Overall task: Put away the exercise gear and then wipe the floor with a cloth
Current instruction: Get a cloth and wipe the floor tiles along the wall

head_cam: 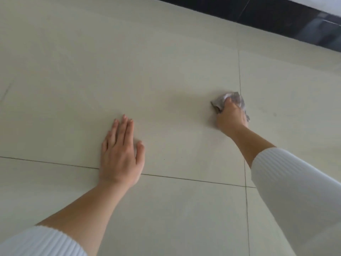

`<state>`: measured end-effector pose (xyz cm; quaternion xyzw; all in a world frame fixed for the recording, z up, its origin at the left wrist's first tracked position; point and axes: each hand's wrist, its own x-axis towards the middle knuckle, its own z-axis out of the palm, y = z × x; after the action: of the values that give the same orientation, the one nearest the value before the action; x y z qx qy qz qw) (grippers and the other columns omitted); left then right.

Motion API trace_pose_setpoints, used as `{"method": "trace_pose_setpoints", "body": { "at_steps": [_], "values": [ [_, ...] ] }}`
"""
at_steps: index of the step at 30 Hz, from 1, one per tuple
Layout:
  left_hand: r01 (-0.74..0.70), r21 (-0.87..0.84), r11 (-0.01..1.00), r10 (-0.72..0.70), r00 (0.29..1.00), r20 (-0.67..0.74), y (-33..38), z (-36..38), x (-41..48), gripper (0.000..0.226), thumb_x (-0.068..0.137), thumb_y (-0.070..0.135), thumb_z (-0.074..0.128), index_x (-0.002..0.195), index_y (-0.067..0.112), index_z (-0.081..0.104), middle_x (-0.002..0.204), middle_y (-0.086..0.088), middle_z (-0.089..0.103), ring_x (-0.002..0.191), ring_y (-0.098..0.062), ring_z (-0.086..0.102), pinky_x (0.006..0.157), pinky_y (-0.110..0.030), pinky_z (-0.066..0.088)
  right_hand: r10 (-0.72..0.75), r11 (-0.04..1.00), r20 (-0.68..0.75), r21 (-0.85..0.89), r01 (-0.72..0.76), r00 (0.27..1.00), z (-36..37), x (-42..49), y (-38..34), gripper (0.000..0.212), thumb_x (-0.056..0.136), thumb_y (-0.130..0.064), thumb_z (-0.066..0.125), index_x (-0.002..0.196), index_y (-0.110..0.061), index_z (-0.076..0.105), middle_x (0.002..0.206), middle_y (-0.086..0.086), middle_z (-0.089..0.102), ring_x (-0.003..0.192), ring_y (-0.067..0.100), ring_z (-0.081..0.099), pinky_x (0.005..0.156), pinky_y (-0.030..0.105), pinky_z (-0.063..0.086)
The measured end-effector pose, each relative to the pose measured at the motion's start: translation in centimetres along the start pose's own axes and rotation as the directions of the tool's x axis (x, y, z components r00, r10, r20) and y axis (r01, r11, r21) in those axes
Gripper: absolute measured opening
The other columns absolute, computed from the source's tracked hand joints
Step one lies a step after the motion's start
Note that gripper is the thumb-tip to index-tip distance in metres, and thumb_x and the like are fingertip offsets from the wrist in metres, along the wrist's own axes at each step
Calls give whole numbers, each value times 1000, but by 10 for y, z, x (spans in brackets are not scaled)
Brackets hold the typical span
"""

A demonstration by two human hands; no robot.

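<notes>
- My left hand [120, 154] lies flat on the pale cream tiled floor [129, 61], a little left of the frame's middle, palm down.
- Its fingers [123, 126] are straight and close together, pointing toward the top of the frame, with the thumb spread out to the right; it holds nothing.
- The heel of that hand sits on a thin dark grout line [193, 180] that runs across the lower half of the frame.
- My right hand [230, 117] is right of centre, reaching further up the frame than the left, knuckles up.
- Its fingers are curled round a crumpled grey cloth [238, 99], bunching it and pressing it on the floor.
- The cloth shows past my fingertips and along the right edge of the hand, and it lies on or just beside a second grout line [239, 74] that runs up and down the frame.
- Both forearms are bare, with ribbed white sleeves [295, 191] pushed up, one at lower left and one at lower right.
- A dark glossy band [276, 21] borders the floor at the upper right of the frame.
</notes>
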<state>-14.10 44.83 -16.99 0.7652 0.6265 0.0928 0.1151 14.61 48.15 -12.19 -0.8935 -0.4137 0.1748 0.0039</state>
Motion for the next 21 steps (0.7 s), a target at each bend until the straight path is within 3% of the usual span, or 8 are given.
{"method": "trace_pose_setpoints", "body": {
  "at_steps": [4,6,8,10,13,16,18,21],
  "values": [
    [3,15,1000,-3,1000,5,0,-1,1,63,90,37,31,148,11,31,157,-4,25,145,-20,20,112,-37,22,-444,893,51,-51,446,895,29,-42,-43,62,90,-7,46,148,-14,25,143,14,41,106,38,55,68,39,45],
    [5,25,1000,-5,1000,18,0,-1,0,63,90,38,30,147,11,32,157,-4,25,145,-20,20,113,-38,23,-721,675,89,-134,726,687,46,-83,-43,71,75,2,52,145,-3,34,135,20,48,91,39,60,57,37,43],
    [12,25,1000,-12,999,30,1,-2,1,63,91,39,28,148,11,32,158,-3,24,146,-19,18,114,-37,21,-881,417,136,-230,879,453,46,-110,-29,61,72,5,39,131,6,51,120,22,60,76,35,62,54,34,45],
    [14,27,1000,-15,999,36,1,-3,1,63,91,39,27,148,12,30,158,-2,22,146,-19,16,114,-36,19,-923,304,127,-336,892,362,48,-98,-8,57,84,4,17,126,8,56,116,20,61,76,33,61,58,34,47],
    [6,27,1000,-7,999,42,2,-4,1,63,92,38,28,149,12,28,159,-3,21,147,-19,15,114,-34,16,-793,563,0,-385,732,610,36,-47,3,54,79,3,28,127,11,53,104,25,62,71,38,62,52,39,48],
    [10,24,1000,-12,999,49,2,-5,1,63,92,38,28,149,12,28,158,-3,22,146,-20,16,114,-33,14,-489,847,-141,-312,430,861,17,10,1,58,86,5,40,144,3,31,132,25,48,105,44,55,71,47,48],
    [10,24,1000,-11,999,51,2,-5,1,62,92,38,29,149,12,28,158,-4,22,146,-21,16,114,-33,14,-227,965,-173,-173,197,958,2,45,-8,61,89,1,42,147,-8,26,140,19,42,118,41,48,83,44,45],
    [12,29,1000,-13,999,52,2,-4,2,62,92,37,31,149,12,28,158,-4,22,146,-21,16,114,-34,14,63,990,-143,136,-44,988,-15,82,-37,42,90,-4,40,128,-21,46,136,12,49,123,32,47,78,26,31]
  ]
}}
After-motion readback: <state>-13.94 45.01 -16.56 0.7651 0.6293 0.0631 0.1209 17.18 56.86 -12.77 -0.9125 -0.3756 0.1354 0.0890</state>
